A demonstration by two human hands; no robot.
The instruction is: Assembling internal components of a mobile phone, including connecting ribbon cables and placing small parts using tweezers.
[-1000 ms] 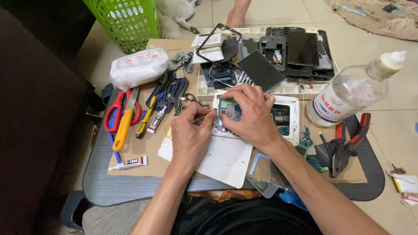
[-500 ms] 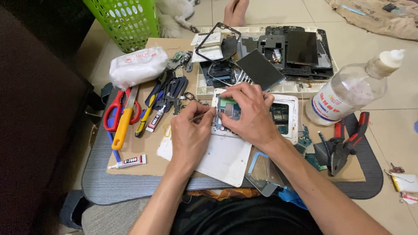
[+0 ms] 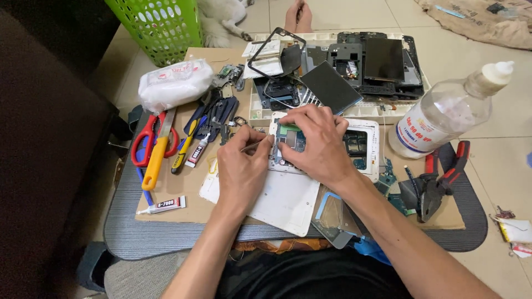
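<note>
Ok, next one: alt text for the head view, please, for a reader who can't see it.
Two bare hands work on an opened white device on a cardboard sheet: the left hand holds thin metal tweezers and the right hand presses on the circuit board. Red scissors, pliers and a clear bottle lie around.

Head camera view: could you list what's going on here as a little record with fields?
Left hand: pinches thin metal tweezers, tips at the opened white device
Right hand: presses on the device's circuit board
Left of hands: red-handled scissors, yellow utility knife, small glue tube
Right: clear plastic bottle, red-handled pliers
Behind: tray of dismantled parts, green basket
</note>
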